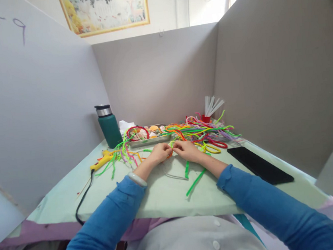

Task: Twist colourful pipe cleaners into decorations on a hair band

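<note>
My left hand (pixel 161 153) and my right hand (pixel 185 150) meet over the middle of the table, fingertips nearly touching. Both are closed in a pinch on a pipe cleaner, mostly hidden by the fingers; bits of orange and yellow-green show around the fingertips. Below my right hand lie a short green pipe cleaner piece (pixel 187 170) and a longer green pipe cleaner (pixel 196 182). A thin grey strand (pixel 177 176) curves across the table beside them. Just beyond my right hand spreads a large heap of coloured pipe cleaners (pixel 197 127).
A metal tray (pixel 150 141) of shells stands behind my hands. To the left are a green bottle (pixel 110 129) and a yellow glue gun (pixel 102 160) with a black cord. A black flat panel (pixel 259 164) lies right; white sticks (pixel 212 105) stand in a red cup. Partitions enclose the table.
</note>
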The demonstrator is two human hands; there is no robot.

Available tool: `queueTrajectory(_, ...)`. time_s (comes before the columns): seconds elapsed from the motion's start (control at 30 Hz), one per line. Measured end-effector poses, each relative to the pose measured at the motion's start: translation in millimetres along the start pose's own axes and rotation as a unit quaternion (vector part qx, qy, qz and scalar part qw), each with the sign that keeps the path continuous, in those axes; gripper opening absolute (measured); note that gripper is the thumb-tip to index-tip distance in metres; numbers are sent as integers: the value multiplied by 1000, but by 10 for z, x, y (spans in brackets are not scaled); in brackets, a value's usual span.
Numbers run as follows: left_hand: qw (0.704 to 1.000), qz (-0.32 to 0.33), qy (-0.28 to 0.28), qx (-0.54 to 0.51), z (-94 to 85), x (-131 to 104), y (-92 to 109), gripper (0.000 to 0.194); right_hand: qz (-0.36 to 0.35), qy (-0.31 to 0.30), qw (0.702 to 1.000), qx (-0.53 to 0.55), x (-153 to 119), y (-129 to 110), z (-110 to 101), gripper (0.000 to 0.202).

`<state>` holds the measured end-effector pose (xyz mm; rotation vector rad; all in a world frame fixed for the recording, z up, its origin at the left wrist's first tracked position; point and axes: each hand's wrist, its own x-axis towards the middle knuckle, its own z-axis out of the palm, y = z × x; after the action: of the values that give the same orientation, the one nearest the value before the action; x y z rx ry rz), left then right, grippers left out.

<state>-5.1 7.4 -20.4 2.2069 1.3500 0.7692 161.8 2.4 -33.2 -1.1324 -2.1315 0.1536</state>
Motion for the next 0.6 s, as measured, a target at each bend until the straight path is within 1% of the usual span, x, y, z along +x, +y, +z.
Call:
queueTrajectory(0.17, 1000, 4, -1, 1, 2, -6, 3, 26, 2, -10, 1000, 1, -1, -24, -16, 15)
queueTrajectory(0.6, 1000, -1, -6, 2, -14, -35, 35, 28, -5, -9, 1000, 7, 1, -10, -6, 13)
